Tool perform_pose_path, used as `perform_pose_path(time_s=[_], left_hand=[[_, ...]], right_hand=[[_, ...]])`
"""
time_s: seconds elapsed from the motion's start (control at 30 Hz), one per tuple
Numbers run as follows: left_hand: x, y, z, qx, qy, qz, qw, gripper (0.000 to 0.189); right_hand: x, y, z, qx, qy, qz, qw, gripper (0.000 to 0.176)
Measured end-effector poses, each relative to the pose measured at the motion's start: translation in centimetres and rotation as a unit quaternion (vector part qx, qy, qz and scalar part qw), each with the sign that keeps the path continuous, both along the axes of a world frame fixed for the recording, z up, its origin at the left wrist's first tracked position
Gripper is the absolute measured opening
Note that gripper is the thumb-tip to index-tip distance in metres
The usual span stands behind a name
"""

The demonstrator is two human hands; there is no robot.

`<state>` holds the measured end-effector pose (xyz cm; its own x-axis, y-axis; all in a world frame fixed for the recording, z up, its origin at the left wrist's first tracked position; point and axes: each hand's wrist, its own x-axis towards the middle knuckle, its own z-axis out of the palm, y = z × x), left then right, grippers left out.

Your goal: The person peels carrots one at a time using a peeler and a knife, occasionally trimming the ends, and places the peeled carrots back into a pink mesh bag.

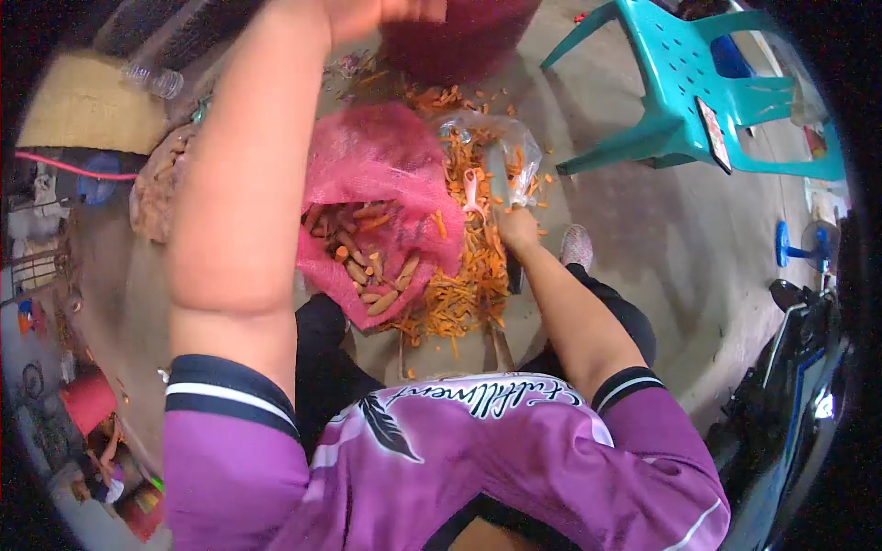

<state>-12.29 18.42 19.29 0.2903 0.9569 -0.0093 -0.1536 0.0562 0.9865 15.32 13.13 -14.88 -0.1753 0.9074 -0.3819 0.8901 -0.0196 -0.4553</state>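
My left hand is raised at the top edge, blurred and partly cut off, near a dark red container; its grip is unclear. My right hand is closed beside a long grey strip and a clear plastic bag; what it grips is hard to make out. A pink-handled peeler lies on orange peelings and pieces. Left of them, an open pink mesh sack holds several brown roots, some with orange cut ends.
A teal plastic chair stands at the upper right with a phone on it. A motorbike is at the right edge, near a small blue fan. Another sack sits at the left. A person is at the lower left.
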Motion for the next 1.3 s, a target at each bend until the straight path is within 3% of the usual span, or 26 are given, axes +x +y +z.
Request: perform_pose_path(time_s=[0.03,0.07,0.13,0.2,0.23,0.27,0.3,0.33,0.4,0.5,0.6,0.63,0.73,0.83,0.9,0.93,1.0,1.13,1.3], left_hand=[[0.5,-1.9,-4.6,-0.024,0.035,0.045,0.998,0.033],[-0.2,-3.9,-8.3,-0.167,0.026,0.020,0.985,0.028],[-0.9,-7.7,-16.0,-0.265,0.194,-0.052,0.943,0.024],[-1.9,-12.3,-25.7,-0.400,0.179,-0.048,0.898,0.021],[-2.4,-14.2,-29.9,-0.432,0.283,-0.064,0.854,0.025],[-2.8,-15.1,-32.3,-0.452,0.394,-0.142,0.788,0.029],[-2.8,-16.2,-34.2,-0.389,0.500,-0.121,0.764,0.028],[-2.8,-17.3,-36.0,-0.333,0.602,-0.094,0.719,0.027],[-1.8,-17.5,-37.0,-0.336,0.602,0.110,0.716,0.024],[-1.2,-17.0,-40.5,-0.348,0.620,0.037,0.703,0.030],[-0.3,-18.2,-44.6,-0.224,0.648,0.125,0.717,0.023],[0.0,-18.4,-44.2,-0.186,0.685,0.113,0.695,0.027],[0.5,-18.6,-41.4,-0.188,0.679,0.100,0.702,0.031],[-0.1,-17.6,-38.8,-0.284,0.617,0.014,0.734,0.038],[-0.4,-18.4,-39.0,-0.285,0.575,0.073,0.763,0.040],[-0.4,-18.9,-38.9,-0.286,0.553,0.102,0.776,0.041],[0.2,-18.6,-35.8,-0.278,0.503,0.148,0.805,0.040],[1.3,-18.2,-29.6,-0.255,0.402,0.208,0.855,0.035],[3.1,-19.2,-21.9,-0.425,0.116,0.274,0.855,0.021]], right_hand=[[-0.3,0.8,0.0,-0.011,-0.021,0.010,1.000,0.039],[-0.6,1.3,-0.6,-0.023,-0.042,0.020,0.999,0.040],[-1.0,2.8,-3.1,0.021,-0.089,0.105,0.990,0.035],[-2.0,2.8,-4.3,0.053,-0.109,0.166,0.979,0.030],[-2.8,2.4,-3.4,0.063,-0.106,0.184,0.975,0.028],[-3.4,2.1,-2.1,0.072,-0.105,0.199,0.972,0.026],[-3.8,1.7,-0.4,0.083,-0.057,0.242,0.965,0.023],[-4.1,1.7,-2.5,0.019,-0.081,0.236,0.968,0.023],[-4.3,1.4,-7.6,-0.108,-0.128,0.222,0.960,0.026],[-4.7,0.1,-6.3,-0.117,-0.138,0.208,0.961,0.033],[-5.0,-0.4,-7.5,-0.086,-0.113,0.144,0.979,0.036],[-5.2,-0.2,-7.7,-0.106,-0.116,0.126,0.979,0.036],[-5.3,0.3,-7.5,-0.159,-0.136,0.103,0.973,0.036],[-4.8,0.6,-7.2,-0.163,-0.141,0.116,0.970,0.038],[-4.3,0.3,-7.5,-0.116,-0.086,0.093,0.985,0.042],[-4.0,0.0,-8.4,-0.093,-0.082,0.144,0.982,0.043],[-3.8,-0.4,-10.1,-0.048,-0.070,0.245,0.966,0.045],[-4.1,-0.9,-9.5,-0.090,-0.082,0.241,0.963,0.044],[-1.8,-0.4,-9.6,-0.064,-0.109,0.191,0.973,0.045]])
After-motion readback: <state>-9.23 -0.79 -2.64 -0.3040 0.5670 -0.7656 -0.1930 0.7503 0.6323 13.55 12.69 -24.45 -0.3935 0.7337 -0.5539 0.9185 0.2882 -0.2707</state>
